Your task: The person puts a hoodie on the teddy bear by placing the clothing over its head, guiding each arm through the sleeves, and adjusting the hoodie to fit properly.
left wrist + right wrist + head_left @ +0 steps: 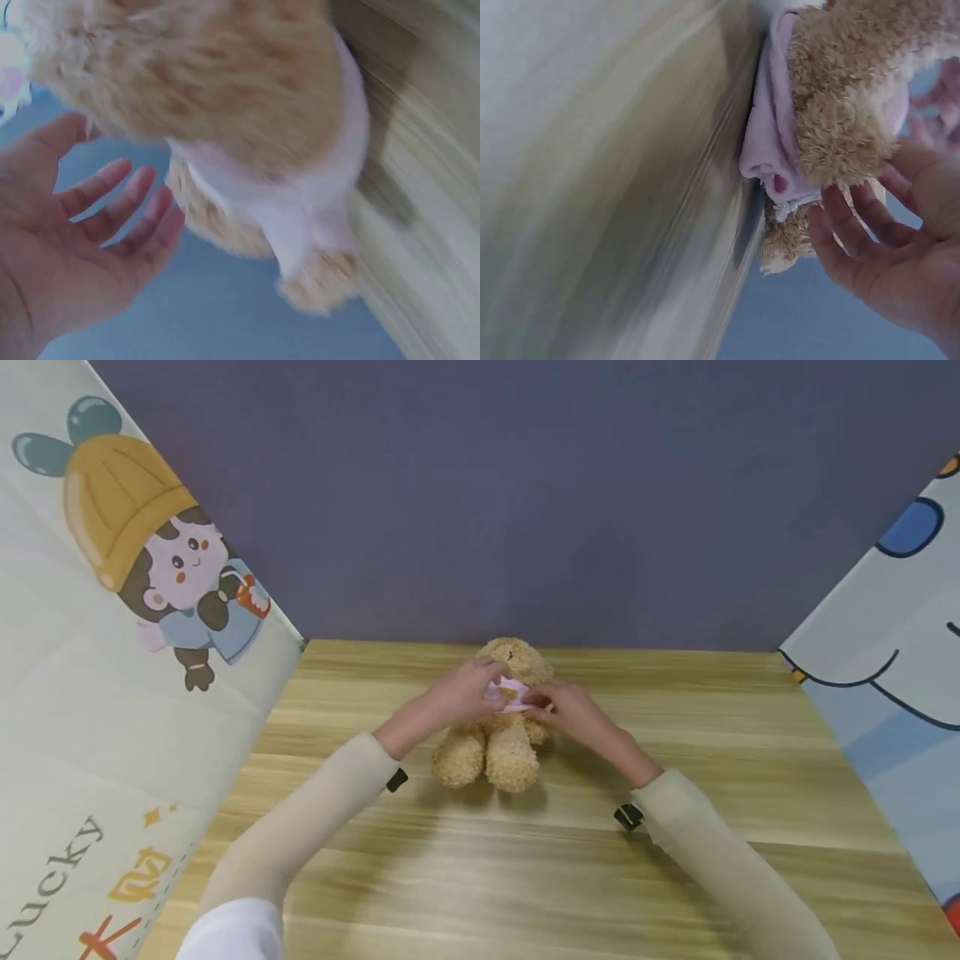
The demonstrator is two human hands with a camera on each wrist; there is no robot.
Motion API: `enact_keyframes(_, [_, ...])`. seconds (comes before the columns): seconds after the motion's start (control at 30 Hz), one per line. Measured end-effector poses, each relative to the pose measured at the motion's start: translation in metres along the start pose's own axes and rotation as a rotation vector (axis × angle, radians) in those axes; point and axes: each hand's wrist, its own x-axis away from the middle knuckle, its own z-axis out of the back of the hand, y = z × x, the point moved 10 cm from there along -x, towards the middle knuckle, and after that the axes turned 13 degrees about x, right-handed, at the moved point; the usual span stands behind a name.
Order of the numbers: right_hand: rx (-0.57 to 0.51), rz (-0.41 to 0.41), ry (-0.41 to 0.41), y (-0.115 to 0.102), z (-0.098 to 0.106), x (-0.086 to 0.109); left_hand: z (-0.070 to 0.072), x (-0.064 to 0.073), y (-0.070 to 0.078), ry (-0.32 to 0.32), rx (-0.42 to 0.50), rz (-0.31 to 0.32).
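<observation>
A fluffy light-brown teddy bear [512, 764] sits against the dark back wall on a wooden table, legs toward me. It wears a pale pink garment [510, 693] with a yellow print on the chest. My left hand [467, 692] is at the bear's left side in the head view; in the left wrist view its fingers [124, 199] are spread and loosely bent beside the fur. From the other side, my right hand [573, 710] pinches the garment's edge near the bear's arm. In the right wrist view, fur hides the right fingertips, while a pink fold [769, 127] shows below.
The wooden table [480, 877] extends toward me. A dark wall [480, 502] rises directly behind the bear. Printed cartoon panels stand at the left [127, 552] and right [847, 635]. Small black devices are attached at both wrists.
</observation>
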Motion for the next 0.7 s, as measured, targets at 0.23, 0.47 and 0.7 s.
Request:
enact_keyframes(0.23, [-0.1, -0.002, -0.02, 0.002, 0.01, -0.012, -0.038, -0.027, 0.004, -0.144, -0.258, 0.066])
enact_keyframes(0.47, [-0.17, 0.007, -0.049, 0.007, 0.008, -0.009, -0.053, -0.028, -0.001, -0.137, -0.338, 0.07])
enact_keyframes(0.7, [-0.184, 0.113, -0.087, 0.001, 0.009, -0.01, -0.055, -0.029, -0.005, -0.077, -0.32, 0.06])
